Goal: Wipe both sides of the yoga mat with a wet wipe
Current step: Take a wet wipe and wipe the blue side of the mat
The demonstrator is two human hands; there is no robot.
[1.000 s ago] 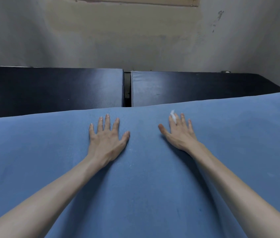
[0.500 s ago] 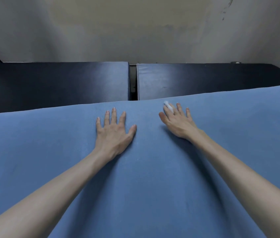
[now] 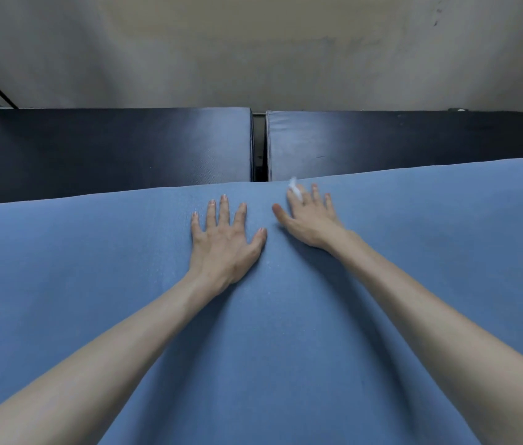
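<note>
Both palms flat near the far edge of the yoga mat [image 3: 286, 332], wipe tucked in my right grip.

My left hand [image 3: 225, 242] lay spread and pressed on the blue mat, holding nothing; my right hand [image 3: 310, 221] rested flat beside it, fingers straight, with the wet wipe [image 3: 295, 191] caught between two of them. To wipe well, I judged I should steady the mat with the left and sweep overlapping strokes right up to that edge. The mat covered the dark tabletop [image 3: 109, 149]; no containers showed.
</note>
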